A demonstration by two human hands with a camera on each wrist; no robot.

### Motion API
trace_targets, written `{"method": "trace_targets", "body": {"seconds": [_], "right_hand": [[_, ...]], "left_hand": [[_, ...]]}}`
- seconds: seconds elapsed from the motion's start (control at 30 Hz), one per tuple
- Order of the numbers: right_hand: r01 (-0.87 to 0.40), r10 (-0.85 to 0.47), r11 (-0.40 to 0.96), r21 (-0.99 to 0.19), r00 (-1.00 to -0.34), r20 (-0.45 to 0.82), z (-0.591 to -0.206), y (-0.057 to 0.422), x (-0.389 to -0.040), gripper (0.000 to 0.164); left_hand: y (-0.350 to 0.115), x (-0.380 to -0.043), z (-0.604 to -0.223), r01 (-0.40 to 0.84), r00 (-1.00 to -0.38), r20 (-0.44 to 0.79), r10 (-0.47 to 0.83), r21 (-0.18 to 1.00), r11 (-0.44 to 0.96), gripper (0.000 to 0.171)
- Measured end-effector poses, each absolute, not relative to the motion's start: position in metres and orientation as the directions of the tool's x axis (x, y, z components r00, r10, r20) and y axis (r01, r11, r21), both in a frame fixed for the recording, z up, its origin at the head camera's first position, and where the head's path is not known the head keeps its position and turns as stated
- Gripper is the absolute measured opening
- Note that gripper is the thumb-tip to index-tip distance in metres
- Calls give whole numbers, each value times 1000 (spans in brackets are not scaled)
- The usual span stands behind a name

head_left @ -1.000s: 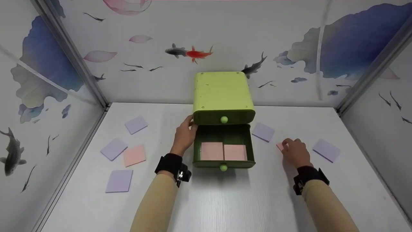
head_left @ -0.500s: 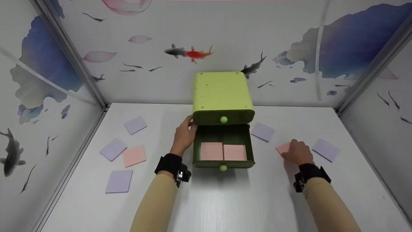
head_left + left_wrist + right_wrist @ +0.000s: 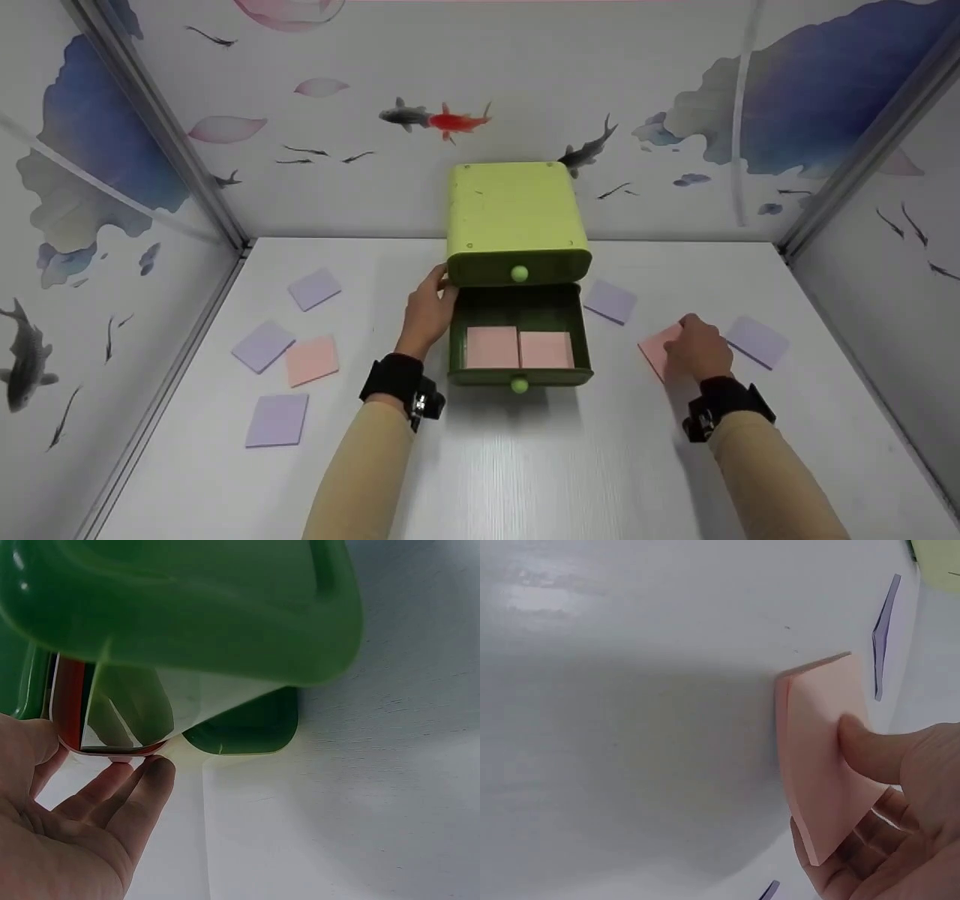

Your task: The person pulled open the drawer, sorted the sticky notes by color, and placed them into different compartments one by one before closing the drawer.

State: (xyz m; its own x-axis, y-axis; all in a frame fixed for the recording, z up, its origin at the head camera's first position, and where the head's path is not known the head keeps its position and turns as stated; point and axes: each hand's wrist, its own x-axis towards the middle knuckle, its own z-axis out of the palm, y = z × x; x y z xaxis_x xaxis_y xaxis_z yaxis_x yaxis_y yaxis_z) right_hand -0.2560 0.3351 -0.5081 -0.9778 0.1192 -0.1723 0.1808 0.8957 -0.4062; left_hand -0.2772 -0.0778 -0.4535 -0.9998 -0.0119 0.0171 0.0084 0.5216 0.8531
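Observation:
A small two-drawer cabinet (image 3: 517, 206), lime on top with dark green fronts, stands at the back middle. Its lower drawer (image 3: 517, 377) is pulled out and holds two pink sticky note pads (image 3: 492, 347) side by side. At the cabinet's left side is my left hand (image 3: 429, 315), its fairly straight fingers touching the outer wall near the front edge in the left wrist view. My right hand (image 3: 701, 351) pinches another pink sticky note pad (image 3: 821, 757), thumb on its face and fingers under it. In the right wrist view this pad tilts off the table.
Purple pads (image 3: 277, 420) lie on the left of the table beside one pink pad (image 3: 312, 361). Two more flank my right hand: one purple pad (image 3: 610, 301) by the cabinet and one purple pad (image 3: 757, 343) farther right. A printed wall (image 3: 337, 195) stands behind.
My right hand has shifted slightly right, and more of the pink pad shows beside it, now gripped along its right side. The left hand and the drawer stay put; the head view tilts a little.

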Motion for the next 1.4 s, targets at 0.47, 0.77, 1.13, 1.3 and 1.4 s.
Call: {"method": "trace_targets", "body": {"seconds": [0.47,0.77,1.13,1.3,1.4], "right_hand": [[99,76,909,-404,-994,-75,-467,305,-258,34],[31,54,916,-400,-997,47,-438,278,-260,27],[-74,12,928,-365,-974,228,-409,252,-249,21],[-104,-11,933,-345,-966,260,-399,241,-243,20],[-118,-26,937,-329,-962,271,-394,236,-239,20]], "left_hand": [[-79,-277,-455,1,-1000,11,-17,856,516,41],[-81,-277,-456,6,-1000,20,-22,854,521,41],[-80,-278,-456,36,-999,46,-6,851,525,42],[-78,-278,-456,28,-999,36,-4,851,525,42],[-78,-278,-455,24,-999,32,-5,852,523,42]]}}
